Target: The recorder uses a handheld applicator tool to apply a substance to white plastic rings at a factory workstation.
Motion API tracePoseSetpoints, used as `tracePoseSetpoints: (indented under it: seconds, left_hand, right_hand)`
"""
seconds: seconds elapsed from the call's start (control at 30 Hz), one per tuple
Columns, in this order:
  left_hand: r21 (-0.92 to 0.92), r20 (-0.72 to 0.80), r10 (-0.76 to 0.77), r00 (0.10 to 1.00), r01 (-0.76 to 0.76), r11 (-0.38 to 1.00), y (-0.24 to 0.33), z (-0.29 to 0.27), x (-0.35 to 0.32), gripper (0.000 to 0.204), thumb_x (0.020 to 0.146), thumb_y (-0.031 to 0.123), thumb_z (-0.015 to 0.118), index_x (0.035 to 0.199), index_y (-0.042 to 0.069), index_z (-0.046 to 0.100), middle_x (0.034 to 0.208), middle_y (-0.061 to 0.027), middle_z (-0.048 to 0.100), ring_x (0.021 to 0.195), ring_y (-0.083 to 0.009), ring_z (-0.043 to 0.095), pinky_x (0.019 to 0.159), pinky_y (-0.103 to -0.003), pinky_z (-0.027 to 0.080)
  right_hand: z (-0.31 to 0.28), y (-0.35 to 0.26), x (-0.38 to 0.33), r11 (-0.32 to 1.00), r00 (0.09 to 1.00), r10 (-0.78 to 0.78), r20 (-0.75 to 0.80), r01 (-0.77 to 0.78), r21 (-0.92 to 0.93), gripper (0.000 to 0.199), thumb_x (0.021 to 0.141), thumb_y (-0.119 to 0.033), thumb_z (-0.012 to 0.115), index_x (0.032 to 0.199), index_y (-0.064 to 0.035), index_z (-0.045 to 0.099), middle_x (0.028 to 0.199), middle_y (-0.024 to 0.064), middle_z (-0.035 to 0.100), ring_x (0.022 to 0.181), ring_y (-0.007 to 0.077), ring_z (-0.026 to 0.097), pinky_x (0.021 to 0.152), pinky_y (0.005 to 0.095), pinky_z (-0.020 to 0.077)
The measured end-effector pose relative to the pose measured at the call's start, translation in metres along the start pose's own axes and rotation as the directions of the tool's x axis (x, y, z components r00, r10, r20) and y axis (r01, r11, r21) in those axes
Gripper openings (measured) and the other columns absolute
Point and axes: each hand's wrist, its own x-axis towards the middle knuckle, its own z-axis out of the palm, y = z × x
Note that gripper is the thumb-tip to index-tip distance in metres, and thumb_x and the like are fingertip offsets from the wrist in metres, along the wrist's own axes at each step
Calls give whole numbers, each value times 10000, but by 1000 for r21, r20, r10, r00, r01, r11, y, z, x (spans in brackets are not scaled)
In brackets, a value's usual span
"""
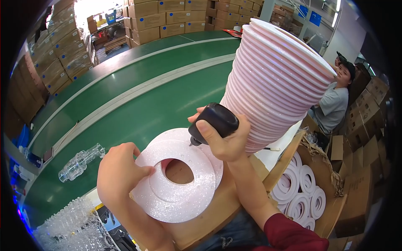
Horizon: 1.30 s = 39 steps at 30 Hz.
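head view: a worker's left hand (119,169) presses flat on the left rim of a white glittered foam ring (176,188), fingers (144,170) spread and lying on top, gripping nothing. the ring tops a small pile of like rings on a brown board surface (209,217) near the lower edge, its centre hole showing the board beneath. the right hand (222,140) is wrapped tight around a black handheld tool (213,121), whose tip meets the ring's far right edge, just beside the hole. immediately right of that hand rises a tall tilted stack of pink-white rings (272,79), nearly touching the knuckles and leaving little room on that side. to the left and far side the green conveyor belt (138,96) runs open, with only a clear plastic piece (81,161) lying on it left of the left hand. more clear pieces (71,226) heap at the near left. a cardboard box of rings (301,188) sits near right, a seated person (335,100) beyond it, and stacked cartons (159,19) line the far side.
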Motion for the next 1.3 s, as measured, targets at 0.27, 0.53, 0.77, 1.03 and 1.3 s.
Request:
tracePoseSetpoints:
  seconds: [0.27,0.53,0.77,1.03,1.3]
  left_hand:
    - [-2,-11,17,1000,-17,1000,-1,1,0,496,568,258,943,937,0,733,809,-126,703,743,-270,693,682,-382,541]
    - [2,-7,10,1000,-10,1000,-4,-1,0,505,562,256,943,944,-2,738,806,-134,703,744,-269,693,683,-379,541]
    - [45,-32,73,997,-72,996,-7,6,3,557,544,295,942,966,-4,737,811,-133,702,730,-271,711,663,-381,551]
    - [70,-221,116,968,-103,992,-18,-14,-11,473,557,210,880,938,-38,750,760,-142,721,686,-247,705,662,-334,567]
    - [93,-424,-89,901,141,986,-82,-87,94,395,598,218,859,886,-31,758,832,-197,746,780,-310,754,708,-391,596]
  right_hand:
    - [1,-2,1,998,1000,-20,-13,20,-52,164,905,2,729,1017,116,693,865,166,762,806,189,741,733,309,606]
    - [6,-2,0,998,999,35,7,-35,-59,171,892,7,744,1017,113,695,859,163,766,803,175,737,746,303,602]
    - [3,0,-6,998,992,29,-124,-21,60,256,909,-9,708,1118,110,623,953,183,738,911,250,739,823,360,598]
    - [-7,-13,-6,924,911,-377,-166,359,-131,334,935,-212,726,1093,69,638,892,160,770,773,234,768,673,321,625]
    - [-14,-8,-8,892,858,-451,-245,428,-141,354,971,-231,693,1167,36,566,915,147,766,744,234,759,659,322,629]
